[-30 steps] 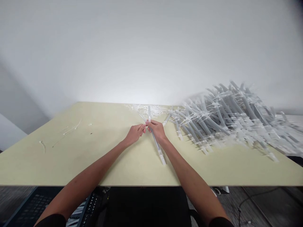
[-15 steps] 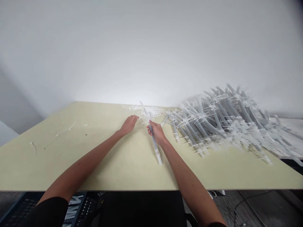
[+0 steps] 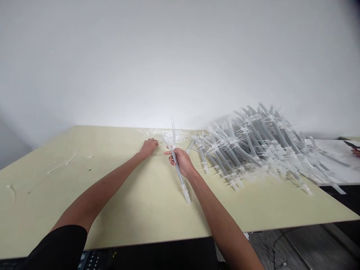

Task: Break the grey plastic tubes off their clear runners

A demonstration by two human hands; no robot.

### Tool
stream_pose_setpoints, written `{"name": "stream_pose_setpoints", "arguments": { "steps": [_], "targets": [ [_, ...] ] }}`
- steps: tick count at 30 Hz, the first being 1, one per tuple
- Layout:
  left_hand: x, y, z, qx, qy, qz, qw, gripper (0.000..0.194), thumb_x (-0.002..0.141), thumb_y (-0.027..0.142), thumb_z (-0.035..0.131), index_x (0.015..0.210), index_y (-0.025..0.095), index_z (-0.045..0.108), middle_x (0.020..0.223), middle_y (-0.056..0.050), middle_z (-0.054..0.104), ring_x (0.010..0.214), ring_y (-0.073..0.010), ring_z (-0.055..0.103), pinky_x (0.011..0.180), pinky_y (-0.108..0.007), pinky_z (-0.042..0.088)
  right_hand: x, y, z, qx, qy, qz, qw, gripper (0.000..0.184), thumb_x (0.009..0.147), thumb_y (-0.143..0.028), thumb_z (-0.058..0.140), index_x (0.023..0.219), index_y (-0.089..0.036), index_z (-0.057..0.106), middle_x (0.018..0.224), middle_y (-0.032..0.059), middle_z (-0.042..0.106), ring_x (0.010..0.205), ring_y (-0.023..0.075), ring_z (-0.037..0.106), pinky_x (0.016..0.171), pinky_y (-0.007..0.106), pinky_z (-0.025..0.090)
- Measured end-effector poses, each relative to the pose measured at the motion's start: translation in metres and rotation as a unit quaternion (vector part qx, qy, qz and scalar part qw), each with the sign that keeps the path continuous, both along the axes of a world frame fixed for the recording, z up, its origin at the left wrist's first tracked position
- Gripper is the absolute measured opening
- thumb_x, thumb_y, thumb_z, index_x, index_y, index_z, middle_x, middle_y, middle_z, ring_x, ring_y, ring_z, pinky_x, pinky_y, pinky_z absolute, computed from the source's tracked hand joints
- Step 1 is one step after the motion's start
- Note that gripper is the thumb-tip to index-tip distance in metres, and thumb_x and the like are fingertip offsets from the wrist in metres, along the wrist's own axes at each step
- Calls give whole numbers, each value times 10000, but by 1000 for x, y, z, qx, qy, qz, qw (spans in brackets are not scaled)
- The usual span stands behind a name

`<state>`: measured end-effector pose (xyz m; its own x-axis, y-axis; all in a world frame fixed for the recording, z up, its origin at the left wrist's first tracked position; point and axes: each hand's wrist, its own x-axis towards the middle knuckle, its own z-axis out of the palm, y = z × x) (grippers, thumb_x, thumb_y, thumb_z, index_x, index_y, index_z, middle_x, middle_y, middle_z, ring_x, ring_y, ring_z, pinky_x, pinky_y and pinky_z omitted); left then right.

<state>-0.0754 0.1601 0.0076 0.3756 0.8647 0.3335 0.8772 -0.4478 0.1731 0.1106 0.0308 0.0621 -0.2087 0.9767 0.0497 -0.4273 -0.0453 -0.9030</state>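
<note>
My right hand (image 3: 180,161) is closed around a grey tube (image 3: 177,170) with a clear lower end. Beyond the fist the tube splits into two clear branches, held above the table and tilted. To the left, my left hand (image 3: 149,147) is at the near edge of a heap of thin white cable ties (image 3: 168,135). Its fingers are curled, and whatever they pinch is too small to make out. A large pile of similar grey tubes (image 3: 239,146), bristling with white ties, lies to the right of my right hand.
A few loose ties (image 3: 60,165) and a small dark speck (image 3: 90,170) lie on the yellowish table (image 3: 118,213). A white surface (image 3: 332,150) adjoins it at the right, where another person's hand (image 3: 356,150) shows by a dark tool. A wall stands behind.
My left hand has left the tube and moved left to the cable ties, its fingers now curled. My right hand keeps hold of the tube. The view has turned to the right.
</note>
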Motion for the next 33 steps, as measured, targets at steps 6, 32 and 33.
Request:
{"name": "stream_pose_setpoints", "arguments": {
  "steps": [6,32,33],
  "targets": [
    [-3,-10,8,12,-19,-7,1000,164,846,215,421,869,175,579,911,-79,578,894,-212,508,778,-324,356,-1,-5,6,6,-14,-22,1000,251,736,-376,557,821,-140,569,743,61,625,457,66,397,364,198,224],
    [30,-133,40,-278,-652,-87,700,298,686,353,654,912,167,602,807,-21,555,703,-93,507,729,-272,424,-3,-9,3,-29,35,86,995,419,754,-544,541,960,-179,546,603,-5,571,421,64,397,365,175,254],
    [30,-133,40,-273,-642,-86,711,303,688,367,649,914,168,612,815,-24,557,715,-99,508,729,-272,425,-3,-9,3,-29,32,84,996,415,752,-543,541,953,-181,548,598,-8,568,417,63,392,363,175,250]
  ]
}}
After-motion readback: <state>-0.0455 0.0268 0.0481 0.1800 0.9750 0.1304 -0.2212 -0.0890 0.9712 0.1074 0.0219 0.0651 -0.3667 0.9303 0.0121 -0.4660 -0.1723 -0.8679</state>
